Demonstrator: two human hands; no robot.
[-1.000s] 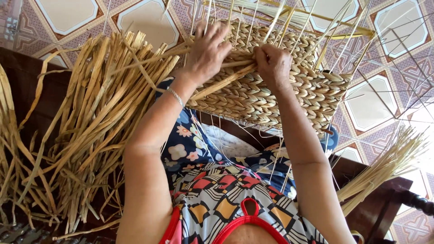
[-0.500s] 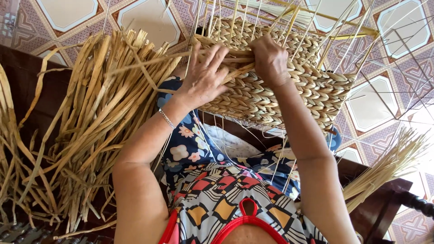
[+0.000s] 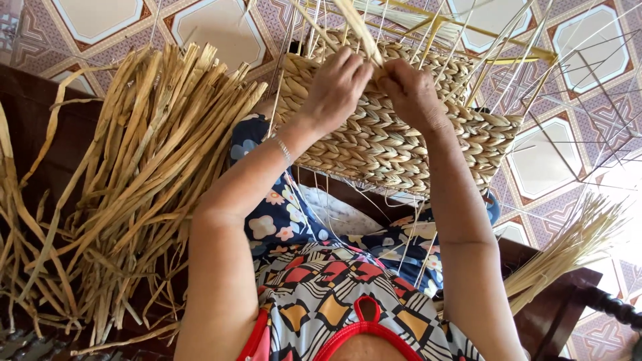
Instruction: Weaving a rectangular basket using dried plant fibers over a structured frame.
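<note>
At the basket's upper rim, left hand (image 3: 336,85) and right hand (image 3: 410,93) pinched shut together on one flat dried strand (image 3: 358,27), rising between the wire uprights (image 3: 428,40). Light, pliable, likely brittle if creased; best gripped low, close to the woven basket (image 3: 394,144) resting on the lap. Half a second earlier: left fingers splayed open across the weave, now closed.

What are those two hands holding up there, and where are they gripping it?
Both the left hand and right hand pinch a dried straw strand near its lower end, at the woven basket's top edge.
</note>
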